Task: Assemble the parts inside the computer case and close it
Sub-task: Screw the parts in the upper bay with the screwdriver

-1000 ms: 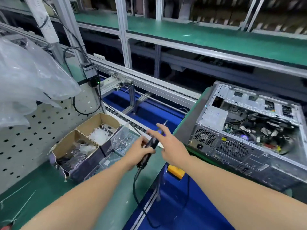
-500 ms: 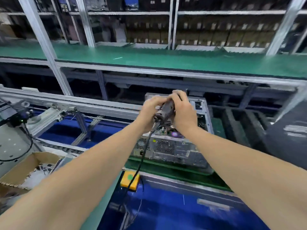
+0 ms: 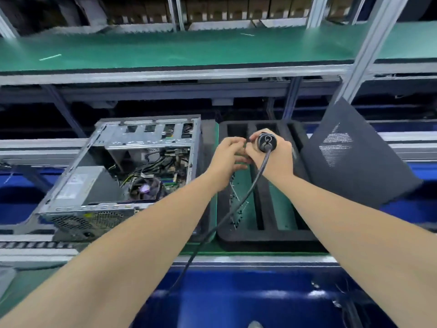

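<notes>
An open grey computer case [image 3: 78,185] lies on its side at centre left, showing cables, a power supply and the motherboard. My right hand [image 3: 275,157] is wrapped around a black corded electric screwdriver [image 3: 267,142], whose cable runs down toward me. My left hand [image 3: 227,159] touches the front of the tool next to the right hand; whether it grips anything is hidden. Both hands hover over a black foam tray [image 3: 262,233] to the right of the case. A dark side panel [image 3: 354,159] with a mesh vent leans at the right.
The case and foam tray rest on a green pallet [image 3: 236,248] on the conveyor line. A green shelf [image 3: 189,50] runs across above, carried by metal posts [image 3: 369,50]. Small screws lie scattered in the tray. Blue surfaces lie below the rail near me.
The view has swung right, away from the parts boxes. Both hands carried the screwdriver from the left bench, past the case, to above the foam tray. The right hand has taken the tool.
</notes>
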`<action>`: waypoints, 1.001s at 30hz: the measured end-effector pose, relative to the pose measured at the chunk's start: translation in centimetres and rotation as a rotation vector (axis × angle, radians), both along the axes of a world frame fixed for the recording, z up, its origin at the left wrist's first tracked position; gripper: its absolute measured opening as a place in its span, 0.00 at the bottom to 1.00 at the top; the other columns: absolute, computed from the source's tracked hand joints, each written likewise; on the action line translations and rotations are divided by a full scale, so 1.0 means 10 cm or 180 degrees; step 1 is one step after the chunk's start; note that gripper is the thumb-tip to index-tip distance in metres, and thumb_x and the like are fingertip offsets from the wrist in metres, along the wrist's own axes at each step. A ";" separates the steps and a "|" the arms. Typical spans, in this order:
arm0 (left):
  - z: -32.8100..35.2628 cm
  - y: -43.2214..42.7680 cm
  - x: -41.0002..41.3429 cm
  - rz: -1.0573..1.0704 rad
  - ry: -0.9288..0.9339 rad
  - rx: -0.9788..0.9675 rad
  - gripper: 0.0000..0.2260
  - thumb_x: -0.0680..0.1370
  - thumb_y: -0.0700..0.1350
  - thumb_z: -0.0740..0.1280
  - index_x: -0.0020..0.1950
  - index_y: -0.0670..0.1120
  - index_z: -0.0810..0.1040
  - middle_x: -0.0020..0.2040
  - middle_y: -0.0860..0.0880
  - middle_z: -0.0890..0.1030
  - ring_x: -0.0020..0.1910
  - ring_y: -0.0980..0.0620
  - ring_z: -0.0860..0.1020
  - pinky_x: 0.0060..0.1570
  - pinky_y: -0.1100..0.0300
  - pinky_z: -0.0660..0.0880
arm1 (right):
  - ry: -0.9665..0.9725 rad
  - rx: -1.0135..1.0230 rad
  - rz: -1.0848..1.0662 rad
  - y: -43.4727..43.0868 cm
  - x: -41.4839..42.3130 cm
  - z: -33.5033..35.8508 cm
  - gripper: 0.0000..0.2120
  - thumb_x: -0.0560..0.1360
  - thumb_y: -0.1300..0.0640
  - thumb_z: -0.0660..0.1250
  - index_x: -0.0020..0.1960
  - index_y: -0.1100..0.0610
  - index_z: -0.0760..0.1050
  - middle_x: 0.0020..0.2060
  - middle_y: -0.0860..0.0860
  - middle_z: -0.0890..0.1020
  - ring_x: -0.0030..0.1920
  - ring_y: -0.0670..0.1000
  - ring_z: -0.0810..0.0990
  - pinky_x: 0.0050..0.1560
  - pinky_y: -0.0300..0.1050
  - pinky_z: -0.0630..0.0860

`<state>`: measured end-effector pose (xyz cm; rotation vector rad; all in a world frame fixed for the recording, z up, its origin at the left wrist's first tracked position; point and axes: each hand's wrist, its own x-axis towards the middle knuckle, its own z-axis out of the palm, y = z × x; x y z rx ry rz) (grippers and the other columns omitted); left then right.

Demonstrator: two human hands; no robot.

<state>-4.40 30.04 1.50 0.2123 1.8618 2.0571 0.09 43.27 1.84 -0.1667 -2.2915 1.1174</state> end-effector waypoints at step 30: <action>-1.77 0.52 -0.13 -0.2111 0.2820 -0.6264 0.05 0.73 0.47 0.67 0.38 0.54 0.72 0.44 0.52 0.81 0.53 0.47 0.73 0.59 0.47 0.58 | -0.0855 -0.0753 0.0765 0.74 -0.32 -1.27 0.05 0.70 0.56 0.76 0.40 0.48 0.82 0.39 0.43 0.86 0.43 0.46 0.85 0.51 0.51 0.84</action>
